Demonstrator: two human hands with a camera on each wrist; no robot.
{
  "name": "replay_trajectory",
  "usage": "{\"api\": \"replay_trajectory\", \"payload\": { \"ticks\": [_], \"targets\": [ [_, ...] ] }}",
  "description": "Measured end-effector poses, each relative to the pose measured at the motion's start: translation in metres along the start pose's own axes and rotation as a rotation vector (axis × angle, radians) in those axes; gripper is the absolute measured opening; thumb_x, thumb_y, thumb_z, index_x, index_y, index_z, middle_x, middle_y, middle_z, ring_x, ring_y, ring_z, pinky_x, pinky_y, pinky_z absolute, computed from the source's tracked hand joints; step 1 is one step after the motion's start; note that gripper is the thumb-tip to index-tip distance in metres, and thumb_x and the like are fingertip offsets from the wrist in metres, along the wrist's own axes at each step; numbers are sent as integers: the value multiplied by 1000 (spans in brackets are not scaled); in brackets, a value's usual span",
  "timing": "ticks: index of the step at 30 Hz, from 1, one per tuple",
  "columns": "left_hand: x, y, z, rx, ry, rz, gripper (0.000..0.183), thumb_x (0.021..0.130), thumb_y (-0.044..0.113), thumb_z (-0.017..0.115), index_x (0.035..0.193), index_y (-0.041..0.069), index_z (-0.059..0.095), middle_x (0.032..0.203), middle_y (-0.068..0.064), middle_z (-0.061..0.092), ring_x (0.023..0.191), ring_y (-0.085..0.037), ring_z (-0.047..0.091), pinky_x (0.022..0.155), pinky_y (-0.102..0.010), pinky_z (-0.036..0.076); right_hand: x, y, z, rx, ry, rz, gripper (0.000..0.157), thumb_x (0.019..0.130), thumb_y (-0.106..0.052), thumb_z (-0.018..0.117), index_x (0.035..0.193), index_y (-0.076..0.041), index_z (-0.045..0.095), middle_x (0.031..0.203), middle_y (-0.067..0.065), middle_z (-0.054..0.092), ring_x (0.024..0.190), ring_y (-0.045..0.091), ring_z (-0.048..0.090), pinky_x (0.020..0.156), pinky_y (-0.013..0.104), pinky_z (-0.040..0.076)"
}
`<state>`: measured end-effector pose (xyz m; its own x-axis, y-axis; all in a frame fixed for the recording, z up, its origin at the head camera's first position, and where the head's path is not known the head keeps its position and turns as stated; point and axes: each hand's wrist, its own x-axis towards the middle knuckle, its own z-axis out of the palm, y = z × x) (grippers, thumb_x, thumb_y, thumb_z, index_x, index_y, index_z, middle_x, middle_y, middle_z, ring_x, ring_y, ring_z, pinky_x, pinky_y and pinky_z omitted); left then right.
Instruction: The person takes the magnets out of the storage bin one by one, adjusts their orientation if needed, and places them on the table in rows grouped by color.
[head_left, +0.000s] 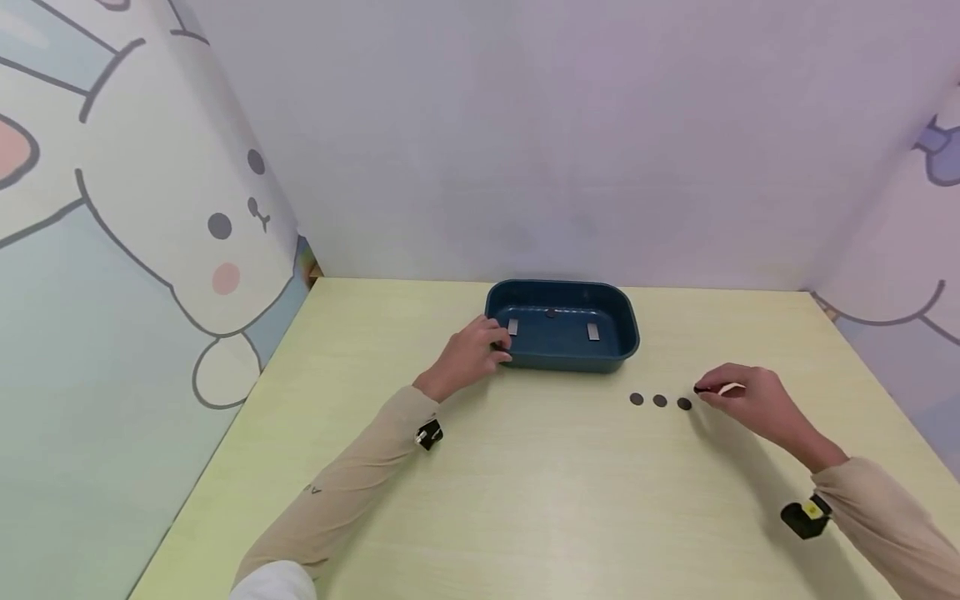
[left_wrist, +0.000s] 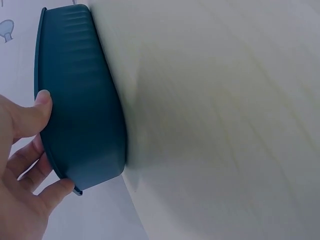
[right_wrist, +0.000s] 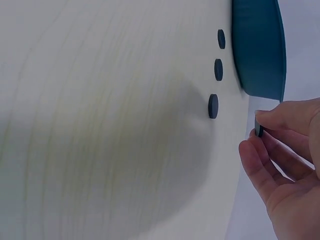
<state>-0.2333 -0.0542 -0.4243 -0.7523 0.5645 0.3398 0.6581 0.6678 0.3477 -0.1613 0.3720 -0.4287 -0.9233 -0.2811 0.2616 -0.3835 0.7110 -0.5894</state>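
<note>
A dark blue plastic tray (head_left: 558, 364) stands near the back of the table. My left hand (head_left: 471, 354) holds its near left corner, with the thumb (left_wrist: 44, 102) against the outer wall and fingers at the rim. Three small black discs (head_left: 660, 401) lie in a row on the table, right of the tray's front. Just above the table, beyond the row's right end, my right hand (head_left: 750, 402) pinches another small black disc (right_wrist: 258, 125) between thumb and fingertips.
Inside the tray are two pale rectangular pieces (head_left: 593, 332) and a small dark disc (head_left: 551, 313). Behind the pale wooden table (head_left: 525, 483) rises a plain wall (head_left: 525, 150). A wall with a cartoon rabbit (head_left: 165, 192) stands on the left.
</note>
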Motion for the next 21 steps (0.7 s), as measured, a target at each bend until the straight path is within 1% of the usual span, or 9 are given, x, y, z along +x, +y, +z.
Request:
{"api": "replay_trajectory", "payload": {
  "ticks": [6,10,16,21],
  "targets": [
    [-1,0,0,-4,3,-6,5,86,17,71,89,14,68,89,3,58,80,-12,46,64,-24,45,-6,10,3,10,0,-8,13,76,5,74,85,-4,72,82,8,68,70,-1,59,60,14,49],
    [-1,1,1,-8,1,-12,6,86,17,72,89,14,69,89,3,58,80,-12,46,64,-24,45,-9,16,2,10,-4,15,12,76,6,73,86,-2,72,83,10,68,70,-2,59,60,14,49],
    [-1,1,1,-23,1,-12,6,86,16,72,90,12,69,90,1,59,81,-13,46,64,-25,45,-13,25,4,-31,-29,53,14,75,5,75,87,-2,72,85,10,68,71,-4,58,60,15,49],
    [-2,0,1,-11,-5,-15,5,87,18,70,89,15,67,90,1,58,81,-12,45,65,-25,44,-13,27,5,-51,-35,45,15,74,5,75,87,-2,72,85,10,68,71,-5,58,59,16,49]
  ]
}}
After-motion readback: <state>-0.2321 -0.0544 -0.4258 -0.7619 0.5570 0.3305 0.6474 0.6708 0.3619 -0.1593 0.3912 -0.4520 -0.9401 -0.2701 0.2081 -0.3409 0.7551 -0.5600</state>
